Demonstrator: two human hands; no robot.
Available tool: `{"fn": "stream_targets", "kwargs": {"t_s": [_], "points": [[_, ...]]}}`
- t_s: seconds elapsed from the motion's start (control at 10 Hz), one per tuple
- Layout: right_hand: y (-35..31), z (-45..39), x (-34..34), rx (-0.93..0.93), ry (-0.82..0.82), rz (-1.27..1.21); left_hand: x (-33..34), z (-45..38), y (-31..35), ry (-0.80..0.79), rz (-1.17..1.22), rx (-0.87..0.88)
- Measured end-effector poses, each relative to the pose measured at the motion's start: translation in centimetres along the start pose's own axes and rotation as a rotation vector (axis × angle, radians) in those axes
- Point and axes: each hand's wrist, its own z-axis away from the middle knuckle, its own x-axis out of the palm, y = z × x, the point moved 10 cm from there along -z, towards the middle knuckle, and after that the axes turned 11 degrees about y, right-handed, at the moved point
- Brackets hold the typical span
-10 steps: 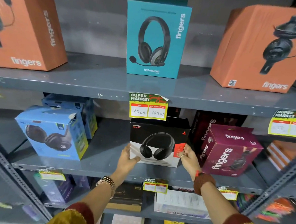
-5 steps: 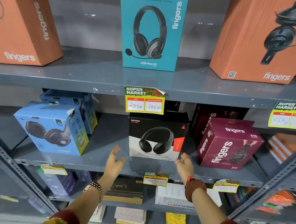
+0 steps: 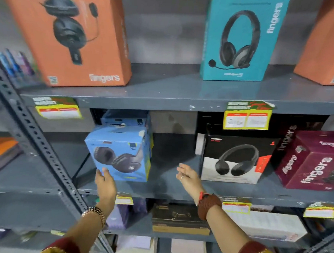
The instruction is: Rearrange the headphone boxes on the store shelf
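Observation:
A light blue headphone box [image 3: 119, 154] stands on the middle shelf [image 3: 170, 187], turned at an angle, with a second blue box [image 3: 123, 119] behind it. My left hand [image 3: 105, 183] touches its lower left corner, fingers apart. My right hand [image 3: 188, 176] hovers open between the blue box and a black-and-white headphone box [image 3: 236, 160], holding nothing. A maroon box [image 3: 314, 159] stands at the right. On the top shelf stand an orange box [image 3: 74, 34], a teal box [image 3: 242, 37] and another orange box [image 3: 329, 42].
A slanted perforated steel upright [image 3: 34, 137] crosses the left side. Yellow price tags [image 3: 247, 117] hang from the shelf edges. The lower shelf holds a brown box [image 3: 178, 219], a white box [image 3: 269, 224] and other packages. Bare shelf lies between the blue and black boxes.
Both hands left the black-and-white box and moved left. My left hand now touches the blue box. The view has swung left.

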Motion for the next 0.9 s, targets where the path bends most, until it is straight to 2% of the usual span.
{"fn": "stream_targets", "kwargs": {"t_s": [0.2,0.3,0.4,0.5,0.7,0.8,0.9], "points": [[-3.7,0.7,9.4,-0.005,-0.07,-0.052,-2.8,-5.3,5.0,-0.116,-0.006,0.135],[-4.6,0.9,11.9,-0.041,-0.06,-0.01,-2.0,-5.2,5.6,-0.29,0.044,0.144],[-4.8,1.0,13.3,-0.062,-0.048,0.025,-1.3,-5.6,5.1,-0.393,0.056,0.176],[-4.8,0.9,13.7,-0.058,-0.042,0.019,-0.7,-5.7,4.5,-0.435,0.064,0.132],[-5.0,0.4,14.1,-0.071,-0.041,-0.011,-0.2,-5.7,4.4,-0.487,0.048,0.096],[-4.7,0.1,14.1,-0.064,-0.033,0.001,-0.3,-5.4,4.8,-0.48,0.03,0.132],[-4.5,0.6,13.7,-0.044,-0.004,-0.014,-2.1,-4.4,6.4,-0.34,-0.011,0.288]]}}
